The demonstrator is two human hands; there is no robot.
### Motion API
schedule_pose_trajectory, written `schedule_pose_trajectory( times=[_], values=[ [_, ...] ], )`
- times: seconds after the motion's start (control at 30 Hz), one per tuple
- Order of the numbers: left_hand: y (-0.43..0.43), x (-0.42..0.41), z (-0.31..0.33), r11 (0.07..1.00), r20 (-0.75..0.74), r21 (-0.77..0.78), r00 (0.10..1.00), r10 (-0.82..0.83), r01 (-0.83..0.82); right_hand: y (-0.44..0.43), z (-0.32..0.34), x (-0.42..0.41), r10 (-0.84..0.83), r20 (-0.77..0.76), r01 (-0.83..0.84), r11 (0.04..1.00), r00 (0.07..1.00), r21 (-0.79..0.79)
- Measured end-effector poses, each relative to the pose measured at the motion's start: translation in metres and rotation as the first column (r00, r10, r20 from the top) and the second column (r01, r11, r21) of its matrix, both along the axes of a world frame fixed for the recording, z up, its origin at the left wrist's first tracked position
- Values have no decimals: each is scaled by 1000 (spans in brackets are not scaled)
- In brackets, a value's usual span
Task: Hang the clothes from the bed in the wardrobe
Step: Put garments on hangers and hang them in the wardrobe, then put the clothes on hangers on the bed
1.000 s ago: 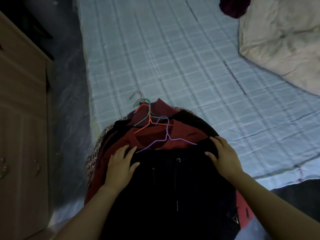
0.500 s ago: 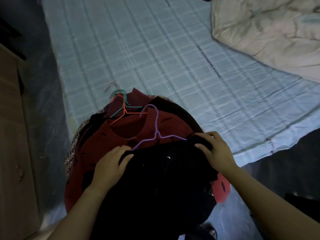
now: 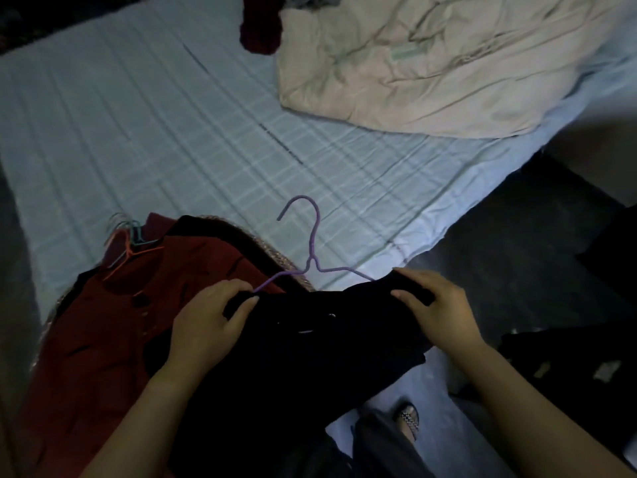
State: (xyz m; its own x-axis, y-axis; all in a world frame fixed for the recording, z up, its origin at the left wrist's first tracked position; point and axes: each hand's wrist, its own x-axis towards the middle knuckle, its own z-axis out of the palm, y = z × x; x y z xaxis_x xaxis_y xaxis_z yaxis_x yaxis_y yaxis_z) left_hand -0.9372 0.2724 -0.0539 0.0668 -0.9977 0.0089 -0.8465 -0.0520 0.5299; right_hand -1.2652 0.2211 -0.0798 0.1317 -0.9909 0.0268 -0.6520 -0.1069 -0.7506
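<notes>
A black garment (image 3: pixel 303 353) on a purple wire hanger (image 3: pixel 312 250) is lifted off the pile at the bed's near edge. My left hand (image 3: pixel 206 326) grips its left shoulder, fingers curled over the fabric by the hanger arm. My right hand (image 3: pixel 437 312) grips the right shoulder. Under it lies a dark red garment (image 3: pixel 103 332) on the bed, with orange and teal hangers (image 3: pixel 132 243) at its collar. The wardrobe is out of view.
The bed (image 3: pixel 172 132) has a pale blue checked sheet. A cream duvet (image 3: pixel 431 63) is bunched at the far right, with a maroon cloth (image 3: pixel 260 32) beside it. Dark floor (image 3: pixel 517 253) lies right of the bed; my sandalled foot (image 3: pixel 408 419) shows below.
Both hands closed on the black garment's shoulders and pulled it with the purple hanger off the pile toward the right. The view swung right; the wooden cabinet at left left the frame.
</notes>
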Motion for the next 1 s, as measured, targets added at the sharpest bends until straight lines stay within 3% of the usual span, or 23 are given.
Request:
schedule_pose_trajectory(
  times=[0.27,0.43,0.8,1.0],
  values=[
    [-55,-204,30,993,-147,-115,988,-42,25,-41,64,-193,-103,-41,95,979,994,-180],
    [-109,-254,75,968,-145,-247,987,-70,33,-96,105,-242,-135,-30,119,943,990,-311],
    [-212,-183,114,871,-185,-437,970,159,-226,-274,159,-150,56,-13,-56,895,998,-442],
    [-269,-125,115,862,-194,-407,951,242,-303,-360,162,-83,174,-77,-190,912,982,-364]
  ],
)
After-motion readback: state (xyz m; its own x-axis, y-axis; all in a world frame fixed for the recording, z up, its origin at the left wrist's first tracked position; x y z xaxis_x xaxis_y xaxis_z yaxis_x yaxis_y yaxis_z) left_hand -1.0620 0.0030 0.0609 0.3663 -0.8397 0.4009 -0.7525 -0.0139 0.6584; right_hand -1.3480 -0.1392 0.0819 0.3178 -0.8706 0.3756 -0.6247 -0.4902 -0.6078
